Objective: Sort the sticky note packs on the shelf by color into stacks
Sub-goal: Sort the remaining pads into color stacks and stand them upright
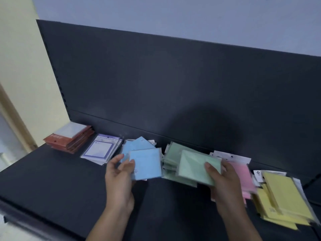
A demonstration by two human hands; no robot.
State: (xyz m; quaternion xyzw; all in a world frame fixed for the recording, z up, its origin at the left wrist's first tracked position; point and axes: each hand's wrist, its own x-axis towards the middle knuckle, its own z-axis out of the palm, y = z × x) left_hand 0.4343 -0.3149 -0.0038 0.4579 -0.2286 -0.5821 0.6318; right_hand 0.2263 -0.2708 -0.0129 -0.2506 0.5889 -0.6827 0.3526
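Along shelf [52, 180] | red stack [69, 141] left | purple-edged stack [102, 150] beside | yellow stack [284, 197] right

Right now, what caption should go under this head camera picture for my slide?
Left hand holds a blue pack, right hand a green pack, over a dark shelf.

Head camera, downward-forward, seemingly close over shelf [52, 180].

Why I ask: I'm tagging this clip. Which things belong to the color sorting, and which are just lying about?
Job: left hand holding blue pack; right hand holding green pack; blue stack, green stack, pink stack, yellow stack; probably red-brown stack, purple-bordered stack.
Just there: shelf, back panel, cream wall.
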